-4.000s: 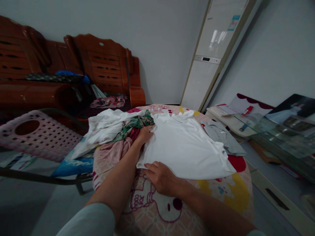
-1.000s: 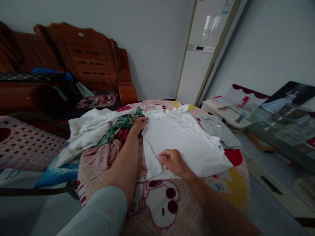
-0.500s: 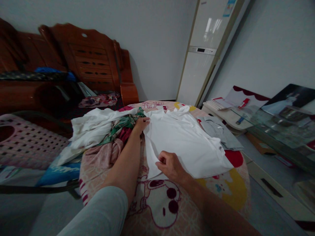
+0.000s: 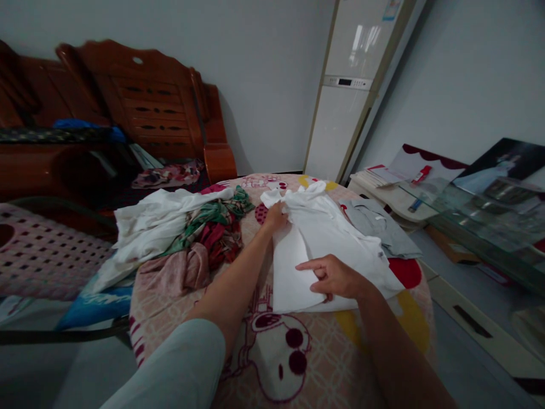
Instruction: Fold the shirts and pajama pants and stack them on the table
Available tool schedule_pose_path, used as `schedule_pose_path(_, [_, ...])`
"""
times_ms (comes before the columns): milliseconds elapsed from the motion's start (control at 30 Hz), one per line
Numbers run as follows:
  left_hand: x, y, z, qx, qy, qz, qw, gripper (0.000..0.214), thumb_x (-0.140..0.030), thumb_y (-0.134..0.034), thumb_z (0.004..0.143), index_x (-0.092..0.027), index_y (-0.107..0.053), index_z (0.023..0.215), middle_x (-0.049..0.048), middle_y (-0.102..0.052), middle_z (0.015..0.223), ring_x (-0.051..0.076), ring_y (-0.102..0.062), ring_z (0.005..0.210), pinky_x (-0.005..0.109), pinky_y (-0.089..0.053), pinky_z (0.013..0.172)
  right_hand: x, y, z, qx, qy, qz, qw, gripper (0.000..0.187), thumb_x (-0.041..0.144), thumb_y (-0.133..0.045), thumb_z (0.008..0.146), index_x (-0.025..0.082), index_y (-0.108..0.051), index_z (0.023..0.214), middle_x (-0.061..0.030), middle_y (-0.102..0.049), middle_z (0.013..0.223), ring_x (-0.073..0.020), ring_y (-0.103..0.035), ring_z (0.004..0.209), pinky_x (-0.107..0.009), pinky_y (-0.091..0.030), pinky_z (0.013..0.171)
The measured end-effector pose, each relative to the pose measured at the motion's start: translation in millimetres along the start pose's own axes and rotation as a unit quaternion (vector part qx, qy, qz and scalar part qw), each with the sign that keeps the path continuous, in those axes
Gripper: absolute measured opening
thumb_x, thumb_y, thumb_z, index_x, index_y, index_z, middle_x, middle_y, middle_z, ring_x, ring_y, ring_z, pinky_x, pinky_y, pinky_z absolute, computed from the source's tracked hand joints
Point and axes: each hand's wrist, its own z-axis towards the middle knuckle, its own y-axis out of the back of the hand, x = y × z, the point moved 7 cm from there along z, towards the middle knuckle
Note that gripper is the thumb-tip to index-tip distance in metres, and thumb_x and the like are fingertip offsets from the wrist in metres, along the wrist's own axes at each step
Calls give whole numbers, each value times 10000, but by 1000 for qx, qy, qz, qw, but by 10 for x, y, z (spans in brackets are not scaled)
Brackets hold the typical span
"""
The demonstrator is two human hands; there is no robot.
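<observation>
A white shirt lies on the round table with its left side turned over toward the middle in a flap. My left hand is closed on the cloth at the upper left of the shirt, its fingertips partly hidden. Over the lower part of the flap, my right hand has its index finger stretched out to the left and the thumb apart, the other fingers bent. It touches the white cloth without gripping it.
Left on the table is a heap of clothes: white cloth, a green patterned piece and a pink one. A folded grey garment lies at the right. Beyond stand a wooden chair, a pink basket and a glass shelf.
The shirt's left edge has been folded inward to the right. My left hand has moved right with the cloth; my right hand has shifted right and loosened from a pinch, index finger extended.
</observation>
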Motion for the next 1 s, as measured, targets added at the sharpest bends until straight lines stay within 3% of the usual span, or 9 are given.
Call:
schedule_pose_path(100, [31, -123, -26, 35, -6, -6, 999, 546, -57, -472, 794, -92, -583, 1328, 151, -564, 1398, 240, -507, 1314, 322, -348, 1143, -140, 86, -2, 1, -48, -34, 998, 785, 101, -628, 670, 178, -493, 1440, 136, -309, 547, -49, -476, 386, -174, -467, 408])
schedule_pose_path(267, [-7, 133, 31, -48, -58, -30, 997, 528, -86, -414, 850, -152, -570, 1350, 100, -564, 1409, 238, -484, 1334, 375, -323, 1171, -129, 48, -5, 22, -56, -23, 998, 871, 90, -635, 666, 206, -401, 1496, 147, -340, 531, -63, -515, 388, -175, -475, 413])
schedule_pose_path(367, [-125, 150, 14, -65, -101, -17, 993, 541, -89, -401, 861, -141, -538, 1381, 109, -511, 1462, 244, -455, 1361, 396, -302, 1185, -105, 48, -24, 20, -52, -28, 998, 887, 83, -630, 667, 212, -378, 1507, 150, -363, 517, -60, -510, 375, -167, -465, 408])
schedule_pose_path(567, [-187, -367, -130, 83, -181, 34, 979, 574, -113, -443, 859, -111, -465, 1432, 143, -468, 1492, 247, -413, 1397, 426, -312, 1180, -181, 80, -55, 38, -79, -58, 994, 877, 103, -628, 677, 172, -367, 1511, 123, -480, 513, -92, -572, 401, -162, -447, 414])
schedule_pose_path(667, [-186, -472, -181, 104, -218, 53, 969, 590, -151, -445, 891, -116, -394, 1478, 147, -389, 1544, 240, -342, 1441, 418, -291, 1187, -189, 87, -80, 50, -93, -83, 991, 874, 91, -621, 683, 175, -362, 1514, 108, -526, 486, -99, -586, 414, -153, -441, 431])
schedule_pose_path(800, [-173, -540, -232, 156, -222, 94, 958, 547, -240, -434, 932, -213, -408, 1478, 103, -423, 1530, 287, -352, 1432, 504, -287, 1168, -220, 94, -104, 67, -117, -115, 984, 886, 125, -667, 703, 163, -337, 1524, 72, -595, 483, -109, -569, 400, -161, -421, 415])
schedule_pose_path(900, [-162, -500, -224, 148, -216, 78, 962, 571, -286, -448, 935, -223, -368, 1496, 99, -419, 1534, 258, -384, 1417, 463, -300, 1168, -221, 214, -63, -2, -115, -126, 985, 746, 253, -716, 753, 140, -475, 1449, 47, -599, 480, -106, -532, 389, -186, -419, 418])
schedule_pose_path(1000, [-126, -435, -182, 112, -206, 57, 970, 537, -268, -449, 930, -164, -420, 1456, 127, -481, 1483, 219, -453, 1368, 386, -346, 1150, -70, 436, 15, -182, -7, -162, 970, 499, 295, -680, 812, 118, -643, 1277, -21, -676, 625, -130, -604, 528, -245, -499, 548])
